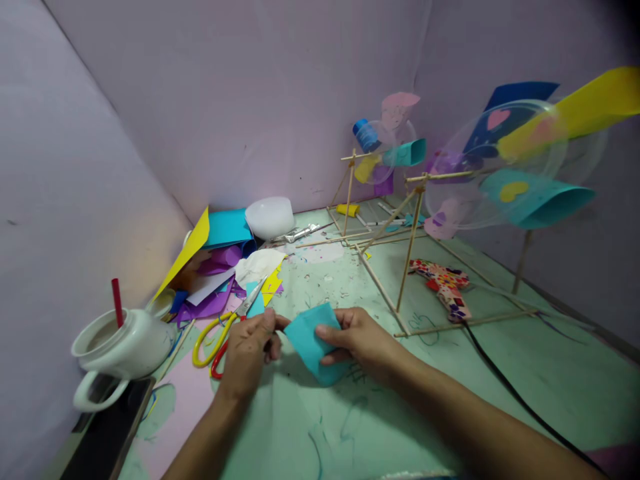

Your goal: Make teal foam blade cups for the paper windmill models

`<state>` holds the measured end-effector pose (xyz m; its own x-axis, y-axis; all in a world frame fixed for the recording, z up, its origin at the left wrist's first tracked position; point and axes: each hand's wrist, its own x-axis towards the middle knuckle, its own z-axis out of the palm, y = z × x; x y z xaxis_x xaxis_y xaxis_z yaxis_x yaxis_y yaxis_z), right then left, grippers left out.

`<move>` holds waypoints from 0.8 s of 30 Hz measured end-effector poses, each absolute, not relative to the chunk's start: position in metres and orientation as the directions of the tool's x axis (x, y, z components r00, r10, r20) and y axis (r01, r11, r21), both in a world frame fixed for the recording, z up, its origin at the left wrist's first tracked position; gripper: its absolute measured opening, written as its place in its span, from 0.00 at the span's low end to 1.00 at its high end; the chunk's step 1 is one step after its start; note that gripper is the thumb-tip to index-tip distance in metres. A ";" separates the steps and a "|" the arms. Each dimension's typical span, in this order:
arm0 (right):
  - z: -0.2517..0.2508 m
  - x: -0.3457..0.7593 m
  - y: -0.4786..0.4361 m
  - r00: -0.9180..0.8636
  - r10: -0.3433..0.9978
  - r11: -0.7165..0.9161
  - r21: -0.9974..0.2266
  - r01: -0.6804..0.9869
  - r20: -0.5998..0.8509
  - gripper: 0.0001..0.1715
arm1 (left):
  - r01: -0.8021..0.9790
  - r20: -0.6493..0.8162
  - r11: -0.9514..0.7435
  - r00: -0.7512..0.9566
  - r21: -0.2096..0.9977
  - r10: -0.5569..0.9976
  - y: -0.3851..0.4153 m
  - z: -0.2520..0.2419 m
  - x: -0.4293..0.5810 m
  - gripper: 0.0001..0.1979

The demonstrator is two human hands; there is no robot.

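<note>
A folded piece of turquoise paper (311, 337) is pinched between the thumb and fingers of my right hand (357, 337). My left hand (253, 347) is at the paper's left corner, its thumb and fingers pressed together. Something pale and thin shows by those fingertips, too small to name. Scissors (215, 340) with yellow and red handles lie just left of my left hand, partly hidden by it. To the right of my right hand, a glue gun (447, 287) in a flower pattern lies on the table, its black cord running toward the lower right.
Stick-framed pinwheels (415, 233) with clear discs and coloured paper cups stand at the right and back. On the left are a white teapot-shaped pot (135, 343) holding a red stick, a dark phone-like slab (113, 433), paper scraps (210, 300) and a white bowl (270, 218).
</note>
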<state>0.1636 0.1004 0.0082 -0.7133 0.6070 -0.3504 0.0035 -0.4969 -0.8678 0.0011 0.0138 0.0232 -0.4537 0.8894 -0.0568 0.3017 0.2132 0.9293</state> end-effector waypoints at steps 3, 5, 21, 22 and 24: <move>0.012 0.166 0.110 -0.595 0.695 -0.520 -0.854 -0.027 -0.404 0.10 | 0.769 0.032 0.402 -0.479 0.497 0.877 0.010 0.028 -0.030 0.14; 0.014 0.167 0.114 -0.546 0.723 -0.533 -0.845 -0.049 -0.424 0.05 | 0.874 -0.055 0.459 -0.457 0.159 0.888 0.007 0.027 -0.049 0.14; 0.013 0.167 0.122 -0.516 0.762 -0.500 -0.862 -0.083 -0.392 0.06 | 0.720 -0.101 0.654 -0.651 0.232 0.753 0.005 0.047 -0.075 0.28; 0.012 0.168 0.122 -0.510 0.770 -0.487 -0.870 -0.081 -0.383 0.07 | 0.705 -0.065 0.659 -0.668 0.261 0.741 0.004 0.050 -0.077 0.29; 0.011 0.168 0.123 -0.496 0.789 -0.456 -0.886 -0.078 -0.363 0.10 | 0.654 -0.006 0.663 -0.710 0.364 0.704 0.002 0.052 -0.079 0.29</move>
<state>0.1683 0.1232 0.0113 -0.4958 0.7890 -0.3627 -0.0779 -0.4564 -0.8864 -0.0786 0.0017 0.0517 -0.7105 0.7037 -0.0056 0.6539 0.6631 0.3642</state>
